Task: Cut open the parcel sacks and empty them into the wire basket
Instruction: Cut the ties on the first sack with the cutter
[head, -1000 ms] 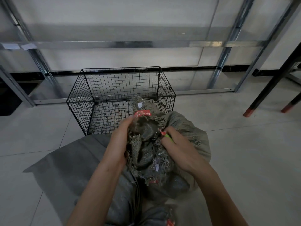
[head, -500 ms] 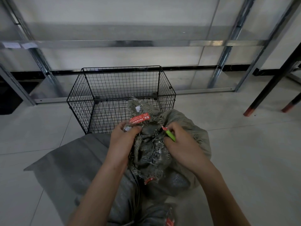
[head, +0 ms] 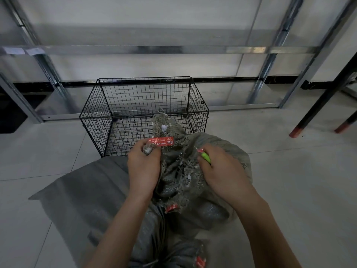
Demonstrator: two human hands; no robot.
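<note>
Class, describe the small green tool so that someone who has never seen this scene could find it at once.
Find the black wire basket standing on the floor by the wall. Directly before it, a left hand and a right hand hold a frayed grey sack. The tool pokes from the right hand's grip, the only bright green thing among grey cloth and red tags.

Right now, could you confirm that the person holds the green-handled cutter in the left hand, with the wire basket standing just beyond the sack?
Not quite: the green-handled cutter is in the right hand, while the left hand grips the bunched neck of the sack. The head view shows this. The wire basket does stand just beyond the sack.
</note>
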